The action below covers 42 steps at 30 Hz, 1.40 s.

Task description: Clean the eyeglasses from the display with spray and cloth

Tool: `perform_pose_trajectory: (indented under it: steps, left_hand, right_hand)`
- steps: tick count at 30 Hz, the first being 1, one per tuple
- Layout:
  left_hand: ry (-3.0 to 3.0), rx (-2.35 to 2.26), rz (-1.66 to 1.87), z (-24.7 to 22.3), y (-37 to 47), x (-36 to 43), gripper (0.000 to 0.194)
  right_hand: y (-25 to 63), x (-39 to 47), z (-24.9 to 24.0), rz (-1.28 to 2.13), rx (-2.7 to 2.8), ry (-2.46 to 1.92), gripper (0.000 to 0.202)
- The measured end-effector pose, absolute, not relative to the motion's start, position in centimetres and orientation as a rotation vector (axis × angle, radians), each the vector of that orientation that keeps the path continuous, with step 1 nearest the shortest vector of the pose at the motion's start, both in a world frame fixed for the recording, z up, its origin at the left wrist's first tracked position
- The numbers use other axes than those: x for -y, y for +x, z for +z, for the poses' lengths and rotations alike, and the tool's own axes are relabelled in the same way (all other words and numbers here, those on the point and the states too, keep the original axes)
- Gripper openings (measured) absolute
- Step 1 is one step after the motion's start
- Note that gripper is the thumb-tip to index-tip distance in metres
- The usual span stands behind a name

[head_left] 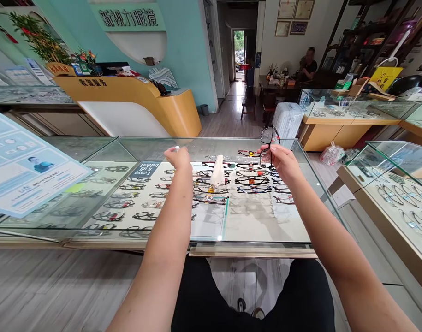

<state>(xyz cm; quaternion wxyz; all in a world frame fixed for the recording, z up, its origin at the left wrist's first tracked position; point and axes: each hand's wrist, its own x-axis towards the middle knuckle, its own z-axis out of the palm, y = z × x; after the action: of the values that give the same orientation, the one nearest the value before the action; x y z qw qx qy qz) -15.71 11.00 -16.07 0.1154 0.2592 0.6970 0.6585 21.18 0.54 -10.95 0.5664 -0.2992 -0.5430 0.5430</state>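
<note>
My right hand (283, 161) is closed on a pair of dark-framed eyeglasses (270, 134), pinched at the frame and held up on end above the glass counter. Over the counter's middle, my left hand (179, 157) has its fingers curled. A small white piece (177, 148) shows at its fingertips; its kind is too small to tell. Between the two hands lies a crumpled white cloth (217, 173) on the glass top. Beneath the glass, several folded eyeglasses (253, 189) rest in rows on a white base.
A pale blue printed sheet (31, 166) juts in at the left. Another glass showcase (397, 184) stands on the right. Behind the counter are a yellow-and-white reception desk (127, 101) and a plastic-wrapped suitcase (287, 122). A person (308, 67) sits at the back right.
</note>
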Motion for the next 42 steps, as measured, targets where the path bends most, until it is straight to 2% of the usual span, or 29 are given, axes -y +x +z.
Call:
perform_pose_trajectory:
  steps: [2, 4, 7, 8, 12, 15, 18, 24, 29, 31, 35, 38, 42]
  left_hand:
    - [0.707, -2.207, 2.141, -14.6, -14.7, -10.0, 0.043]
    - [1.018, -2.205, 2.258, -13.0, -13.1, -8.6, 0.033]
    - [1.591, -1.918, 1.735, -11.4, -10.2, -6.4, 0.003]
    - [1.718, -1.876, 1.528, -11.2, -9.3, -5.8, 0.006]
    - [1.923, -1.995, 0.821, -11.9, -7.4, -5.0, 0.035]
    - [1.909, -2.079, 0.517, -13.4, -7.4, -5.9, 0.046]
    - [1.882, -2.089, 0.387, -14.6, -7.5, -6.8, 0.05]
    - [1.796, -2.138, 0.39, -14.7, -7.1, -6.8, 0.039]
    - [1.792, -2.06, 0.477, -12.9, -7.7, -5.8, 0.039]
    - [1.747, -1.912, 0.675, -11.9, -8.2, -5.5, 0.038]
    - [1.357, -1.43, 1.117, -10.2, -8.4, -5.1, 0.018]
    - [1.089, -1.114, 1.198, -9.9, -7.6, -4.8, 0.016]
    - [1.004, -0.853, 1.17, -10.3, -5.6, -4.3, 0.029]
  right_hand:
    - [21.2, -0.5, -10.9, 1.279, 1.281, -0.698, 0.035]
    - [21.1, -0.5, -10.9, 1.274, 1.291, -0.689, 0.033]
    - [21.1, -0.4, -10.9, 1.258, 1.309, -0.691, 0.032]
    - [21.0, -0.4, -10.9, 1.25, 1.313, -0.701, 0.031]
    - [21.1, -0.4, -11.0, 1.23, 1.34, -0.732, 0.034]
    - [21.0, -0.4, -10.9, 1.222, 1.36, -0.741, 0.035]
    - [20.9, -0.3, -10.8, 1.217, 1.37, -0.758, 0.036]
    - [20.8, -0.2, -11.0, 1.222, 1.384, -0.723, 0.03]
    - [20.8, -0.2, -11.0, 1.225, 1.374, -0.751, 0.03]
    - [20.8, -0.1, -10.9, 1.22, 1.377, -0.753, 0.031]
    - [20.8, 0.1, -10.6, 1.211, 1.398, -0.736, 0.031]
    - [20.7, 0.2, -10.5, 1.214, 1.39, -0.726, 0.032]
    - [20.7, 0.1, -10.6, 1.253, 1.333, -0.711, 0.035]
